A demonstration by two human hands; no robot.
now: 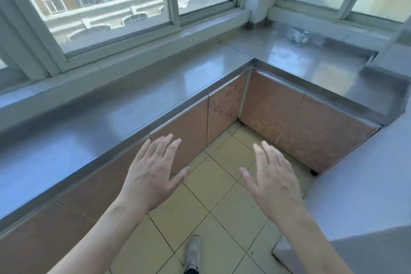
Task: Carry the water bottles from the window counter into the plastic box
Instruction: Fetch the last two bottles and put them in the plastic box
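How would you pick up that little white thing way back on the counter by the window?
Probably pinch the little white thing across its middle from above, using the right hand, the one on its side. It lies low on the steel counter, with no handle showing. It is too blurred to tell its exact shape.
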